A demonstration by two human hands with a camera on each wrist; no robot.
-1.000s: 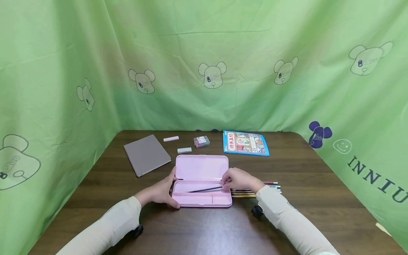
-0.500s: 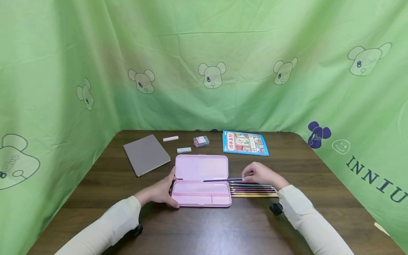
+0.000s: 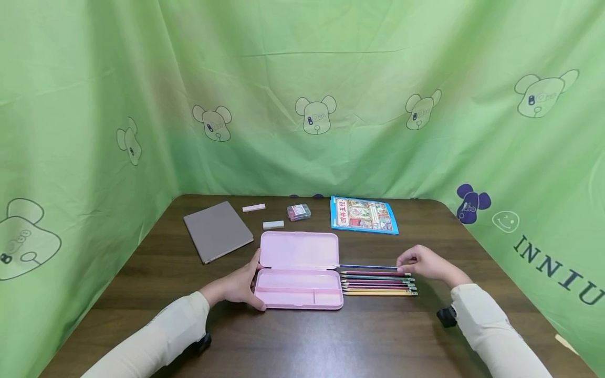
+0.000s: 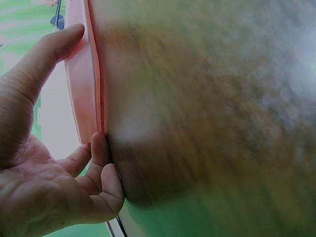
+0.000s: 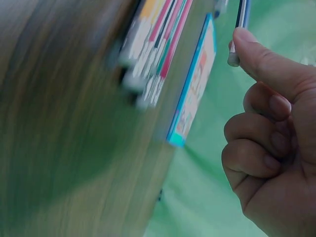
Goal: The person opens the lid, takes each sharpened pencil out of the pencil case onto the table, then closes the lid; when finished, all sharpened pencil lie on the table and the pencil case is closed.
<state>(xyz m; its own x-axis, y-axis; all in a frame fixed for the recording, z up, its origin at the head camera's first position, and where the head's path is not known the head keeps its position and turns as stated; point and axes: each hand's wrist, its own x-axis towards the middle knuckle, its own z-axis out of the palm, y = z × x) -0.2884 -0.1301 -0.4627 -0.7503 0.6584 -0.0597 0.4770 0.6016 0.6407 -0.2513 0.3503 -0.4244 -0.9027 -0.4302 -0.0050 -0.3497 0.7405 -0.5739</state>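
An open pink pencil case (image 3: 299, 299) lies on the table, its lid tipped back and its compartments bare. My left hand (image 3: 236, 283) holds it by the left end, thumb at the front corner and fingers toward the back; the left wrist view shows curled fingers against the case's edge (image 4: 81, 94). To the right of the case, my right hand (image 3: 427, 264) pinches the end of a dark blue pencil (image 3: 368, 267) between thumb and finger. Several pencils (image 3: 378, 286) in red, green and yellow lie side by side just in front of it.
A grey notebook (image 3: 218, 232) lies at the back left. Behind the case are a pink stick-like block (image 3: 253, 208), a white eraser-like block (image 3: 273, 225) and a small clear box (image 3: 299, 212). A blue-edged picture book (image 3: 364, 215) lies back right. Green cloth hangs around the table.
My right hand has drawn the dark blue pencil out of the case to the right, behind the row of pencils. The left hand has stayed on the case.
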